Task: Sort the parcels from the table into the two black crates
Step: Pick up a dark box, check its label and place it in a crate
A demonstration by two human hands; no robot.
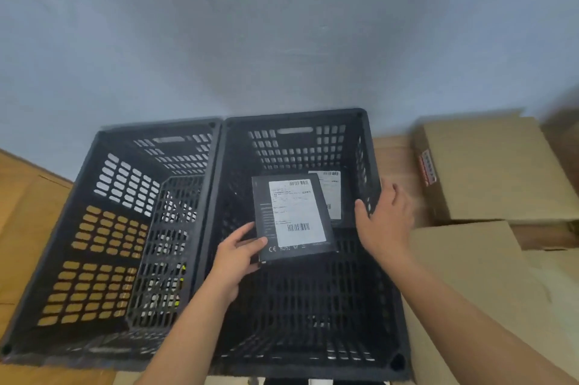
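Left hand (pixel 238 256) grips the near left corner of a flat black parcel (pixel 293 215), thumb on top and fingers curled beneath. The parcel is a thin, rigid-looking rectangle with a matte dark face. A white shipping label with two barcodes covers most of it, and small pale marks run along its near edge. The label's print is too fine to read. The parcel is held slightly tilted above the inside of the right crate (pixel 297 146).

Right hand (pixel 385 221) is spread wide with straight fingers and holds nothing. It is by the crate's right wall, and blur hides whether it touches.

A second parcel (pixel 332 193), also dark with a white label, is lower in the same crate. The held one covers most of it.

Both crates are black plastic with lattice walls of small rectangular holes and slotted handles in the far walls. The left crate (pixel 103 228) stands touching the right one. A perforated black panel (pixel 169 243) is upright along its right side, and what lies behind it is hard to make out. Tan shows through its left wall.

Plain brown cardboard boxes (pixel 488 171) are stacked to the right, cut off by the frame edge. One has a red and white sticker (pixel 428 167). A pale blue-grey wall (pixel 282 24) fills the background.
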